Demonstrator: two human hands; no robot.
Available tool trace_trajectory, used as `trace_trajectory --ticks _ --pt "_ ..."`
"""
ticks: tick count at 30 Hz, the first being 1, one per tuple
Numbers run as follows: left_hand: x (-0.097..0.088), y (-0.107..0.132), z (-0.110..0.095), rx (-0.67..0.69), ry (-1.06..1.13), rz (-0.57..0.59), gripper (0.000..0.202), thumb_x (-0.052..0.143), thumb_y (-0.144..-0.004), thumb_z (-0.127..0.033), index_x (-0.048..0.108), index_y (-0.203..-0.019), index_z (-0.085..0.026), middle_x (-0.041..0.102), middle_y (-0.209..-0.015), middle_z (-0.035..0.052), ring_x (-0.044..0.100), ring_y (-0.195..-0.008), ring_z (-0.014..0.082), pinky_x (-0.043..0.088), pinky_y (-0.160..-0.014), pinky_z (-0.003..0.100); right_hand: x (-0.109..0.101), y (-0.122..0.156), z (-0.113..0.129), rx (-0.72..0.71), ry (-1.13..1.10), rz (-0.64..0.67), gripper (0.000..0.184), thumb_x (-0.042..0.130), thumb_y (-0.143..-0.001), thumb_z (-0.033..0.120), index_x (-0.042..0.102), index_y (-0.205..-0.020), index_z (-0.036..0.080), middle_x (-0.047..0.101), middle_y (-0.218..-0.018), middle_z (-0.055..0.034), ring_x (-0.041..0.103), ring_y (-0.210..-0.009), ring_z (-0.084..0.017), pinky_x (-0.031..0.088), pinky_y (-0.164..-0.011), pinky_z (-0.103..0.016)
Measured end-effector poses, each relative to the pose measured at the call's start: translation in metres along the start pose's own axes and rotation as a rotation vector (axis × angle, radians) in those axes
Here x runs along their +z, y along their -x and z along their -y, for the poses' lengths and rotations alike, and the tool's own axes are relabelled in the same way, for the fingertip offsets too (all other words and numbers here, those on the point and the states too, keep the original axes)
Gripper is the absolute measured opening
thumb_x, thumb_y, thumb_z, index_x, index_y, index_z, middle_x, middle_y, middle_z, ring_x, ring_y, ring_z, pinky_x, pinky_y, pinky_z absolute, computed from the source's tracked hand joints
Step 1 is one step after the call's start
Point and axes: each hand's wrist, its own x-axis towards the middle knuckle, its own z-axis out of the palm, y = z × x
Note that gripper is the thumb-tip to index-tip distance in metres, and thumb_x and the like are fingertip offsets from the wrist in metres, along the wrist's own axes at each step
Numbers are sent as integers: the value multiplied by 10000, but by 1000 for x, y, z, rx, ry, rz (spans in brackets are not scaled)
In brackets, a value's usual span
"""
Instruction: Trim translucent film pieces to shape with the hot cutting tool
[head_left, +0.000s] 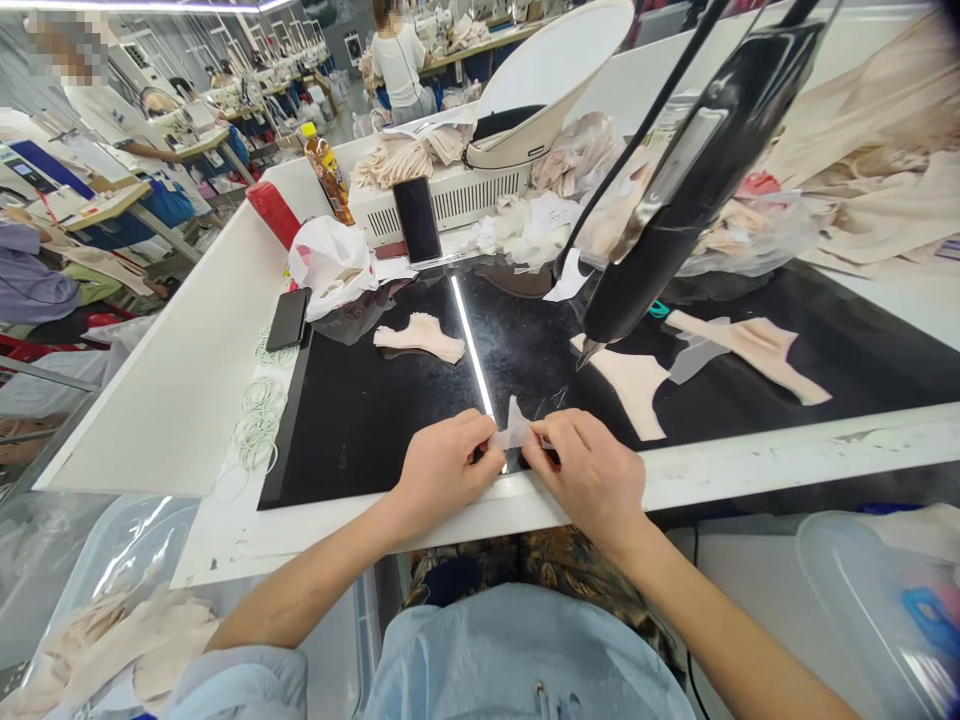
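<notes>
Between my two hands, close to the front edge of the black work surface [360,420], is a small piece of thin whitish translucent material [514,428]. My left hand [448,458] pinches its left side and my right hand [585,470] pinches its right side. Beyond my left hand lies a small stack of beige cut fabric pieces [421,338]. To the right are a beige fabric piece [630,388] and another beige piece [757,350] partly over a greyish translucent sheet [699,350]. A black pointed machine head [667,200] hangs above, its tip near the first beige piece.
Along the left edge are light green elastic loops [259,420], a dark phone [289,318] and a white plastic bag [334,262]. Another phone [418,220] leans on a vented white box [450,205]. Beige fabric [862,190] is heaped at right. A person [401,65] sits far back.
</notes>
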Motion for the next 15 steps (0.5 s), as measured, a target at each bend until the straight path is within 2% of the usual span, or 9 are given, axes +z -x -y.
trace_trajectory --ticks 7,12,15 --pt "0 -1 1 15 -43 8 249 507 -907 -233 413 -679 -199 479 -662 -43 423 -609 112 255 -586 287 -1 0 -1 -5 -52 51 82 623 -934 206 627 -853 194 711 -778 -19 604 -711 -140 381 -594 -300" --pt "-1 0 -1 5 -69 20 218 562 -927 -349 523 -767 -206 574 -744 -34 507 -665 116 301 -609 272 0 2 -1 -32 -65 57 42 636 -929 204 632 -890 190 726 -817 -19 611 -721 -137 382 -595 -302" --pt "0 0 0 3 -117 5 191 559 -931 -320 538 -777 -209 577 -745 -37 524 -681 118 298 -610 275 1 3 -1 -50 -68 36 50 655 -916 201 628 -876 192 721 -800 -5 609 -714 -133 380 -595 -299"
